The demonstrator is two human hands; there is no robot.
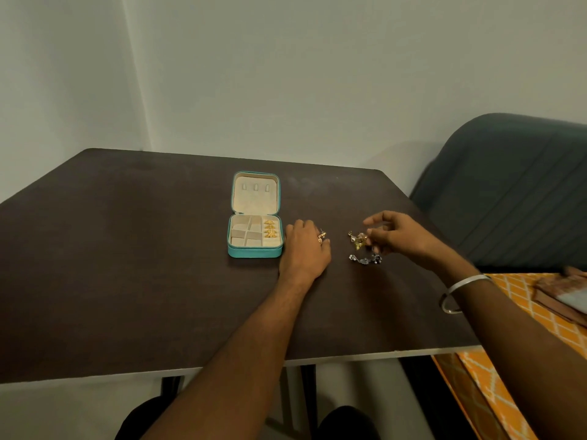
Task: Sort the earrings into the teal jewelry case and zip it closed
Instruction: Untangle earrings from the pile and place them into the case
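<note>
The teal jewelry case (255,251) lies open on the dark table (127,265), its lid flat behind it. Several gold earrings (270,230) fill its right compartment; the other compartments look bare. My left hand (303,249) rests just right of the case, fingers curled around a small gold earring (321,238). My right hand (400,235) hovers further right, its fingertips pinching a gold earring (358,241) just above the table. A pair of dark silver earrings (365,259) lies on the table below it.
A grey-green sofa (508,192) stands to the right of the table. An orange patterned cloth (524,312) with a folded brown item (562,296) lies at the lower right. The wall runs behind the table. A silver bangle (457,292) circles my right wrist.
</note>
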